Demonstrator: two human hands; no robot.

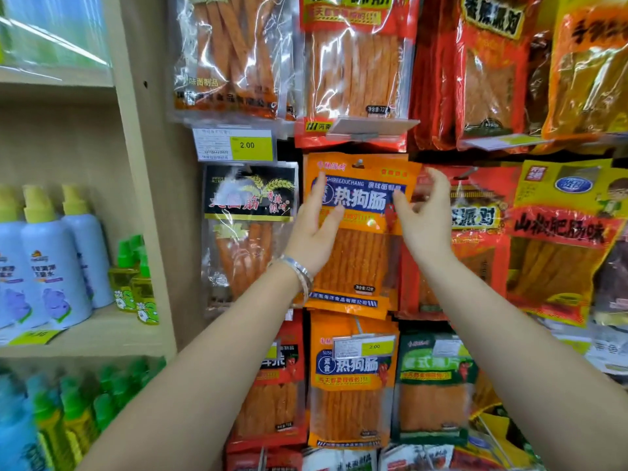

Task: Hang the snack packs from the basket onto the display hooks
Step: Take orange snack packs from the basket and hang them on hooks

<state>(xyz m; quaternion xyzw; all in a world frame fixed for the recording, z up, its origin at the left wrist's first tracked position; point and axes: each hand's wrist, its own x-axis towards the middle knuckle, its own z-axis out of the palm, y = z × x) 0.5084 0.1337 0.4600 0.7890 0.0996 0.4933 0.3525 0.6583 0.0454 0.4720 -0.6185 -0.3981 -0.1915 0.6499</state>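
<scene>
Watching through the head camera, I see both hands raised in front of the hook wall, set apart from each other with one orange snack pack (360, 253) between them. That pack hangs on a display hook (358, 163), whose metal tip shows through the hole at its top edge, just above the fingertips of both hands.

My left hand (316, 229) lies flat against the pack's left edge, fingers straight and pointing up, thumb resting across the blue label; it touches the pack without gripping it. A silver bracelet (300, 275) sits on that wrist. My right hand (424, 215) is at the pack's right edge, fingers spread and loosely curved, closed around nothing, the thumb at the corner of the label. Whether that thumb really presses the pack I cannot tell.

Just left of the left hand hangs a black snack pack (248, 226), with a yellow price tag (249, 145) above it. Behind the right hand hangs a red pack (475, 239), and further right a yellow pack (560, 239). Below both wrists hangs a second orange pack (353, 396), and under the right forearm a green pack (435, 385). Well out to the left of the left arm, spray bottles (54, 266) stand on a wooden shelf (102, 331)
</scene>
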